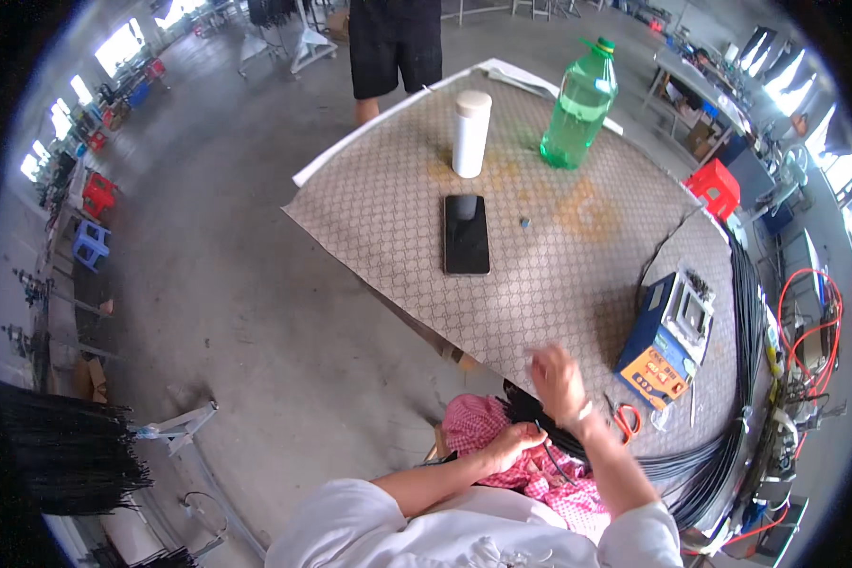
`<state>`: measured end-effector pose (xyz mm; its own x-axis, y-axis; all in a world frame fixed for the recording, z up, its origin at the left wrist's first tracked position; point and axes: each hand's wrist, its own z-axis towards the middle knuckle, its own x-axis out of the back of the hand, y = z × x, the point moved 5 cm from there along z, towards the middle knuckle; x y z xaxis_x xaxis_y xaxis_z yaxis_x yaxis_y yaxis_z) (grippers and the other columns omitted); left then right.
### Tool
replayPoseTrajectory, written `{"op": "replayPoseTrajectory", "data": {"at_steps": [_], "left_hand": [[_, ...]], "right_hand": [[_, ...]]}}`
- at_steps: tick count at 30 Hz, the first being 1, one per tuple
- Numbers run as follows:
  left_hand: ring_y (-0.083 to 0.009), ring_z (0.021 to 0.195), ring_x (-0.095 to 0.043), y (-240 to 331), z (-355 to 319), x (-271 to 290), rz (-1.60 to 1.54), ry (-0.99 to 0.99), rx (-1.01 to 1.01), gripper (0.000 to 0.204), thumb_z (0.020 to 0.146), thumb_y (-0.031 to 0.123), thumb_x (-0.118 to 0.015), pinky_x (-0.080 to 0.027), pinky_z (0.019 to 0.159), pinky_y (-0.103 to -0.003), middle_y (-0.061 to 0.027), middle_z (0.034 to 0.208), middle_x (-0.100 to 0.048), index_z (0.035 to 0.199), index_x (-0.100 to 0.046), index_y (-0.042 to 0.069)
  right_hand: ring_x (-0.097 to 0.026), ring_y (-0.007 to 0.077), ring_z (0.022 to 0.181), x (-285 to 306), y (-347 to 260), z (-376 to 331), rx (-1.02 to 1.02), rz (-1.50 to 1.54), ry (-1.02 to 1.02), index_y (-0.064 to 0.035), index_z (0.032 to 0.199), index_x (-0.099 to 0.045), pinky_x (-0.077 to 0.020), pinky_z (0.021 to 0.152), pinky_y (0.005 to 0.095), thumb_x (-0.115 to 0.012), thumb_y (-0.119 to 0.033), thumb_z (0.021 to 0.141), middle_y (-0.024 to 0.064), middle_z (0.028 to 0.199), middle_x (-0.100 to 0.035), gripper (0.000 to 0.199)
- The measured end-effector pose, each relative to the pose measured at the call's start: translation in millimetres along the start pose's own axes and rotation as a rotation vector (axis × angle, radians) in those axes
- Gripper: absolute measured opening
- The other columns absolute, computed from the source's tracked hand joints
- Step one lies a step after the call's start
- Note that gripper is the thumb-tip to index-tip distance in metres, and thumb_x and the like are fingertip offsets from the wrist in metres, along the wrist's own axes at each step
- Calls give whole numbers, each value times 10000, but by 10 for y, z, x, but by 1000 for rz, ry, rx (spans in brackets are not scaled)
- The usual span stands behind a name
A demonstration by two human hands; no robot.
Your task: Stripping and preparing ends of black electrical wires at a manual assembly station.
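Note:
Just above my lap, my left hand (514,447) is closed, pinching a thin black cable (554,459) whose end pokes out by the thumb. My right hand (557,386) is raised beside it at the table's near edge, its fingers curled and smeared by motion. Whether it holds anything I cannot make out. Under both hands a red-and-white checked cloth (473,421) covers my lap, with more black cables (563,441) lying across it. Near my right wrist, a small orange-handled hand tool (626,423) rests on the table.
On the patterned tabletop (388,208) are a phone (467,237), a white tumbler (470,137), a green bottle (580,109) and a blue-and-orange machine (667,341). A long black cable bundle (745,350) curves along the right edge. A person (396,47) stands beyond the table.

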<state>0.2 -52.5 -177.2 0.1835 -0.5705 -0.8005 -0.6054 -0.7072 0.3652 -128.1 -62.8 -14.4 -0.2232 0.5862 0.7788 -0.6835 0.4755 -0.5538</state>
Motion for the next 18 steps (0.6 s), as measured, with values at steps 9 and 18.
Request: {"op": "replayPoseTrajectory", "data": {"at_steps": [9,18], "left_hand": [[-96,701,-521,-42,-58,-152,1,-95,-27,121,810,144,-605,-438,652,-225,-14,766,-549,824,-539,44],[-89,735,-528,-125,-88,-179,214,-90,-145,105,823,135,-590,-440,667,-227,-6,803,-559,857,-552,42]], "right_hand": [[-498,287,625,200,-133,-1679,-331,-44,77,-18,806,-505,-411,562,368,-602,-34,709,128,707,-502,138],[-535,201,566,-63,152,-2274,-527,114,212,-4,771,-551,-428,537,301,-645,-71,693,110,656,-551,139]]}}
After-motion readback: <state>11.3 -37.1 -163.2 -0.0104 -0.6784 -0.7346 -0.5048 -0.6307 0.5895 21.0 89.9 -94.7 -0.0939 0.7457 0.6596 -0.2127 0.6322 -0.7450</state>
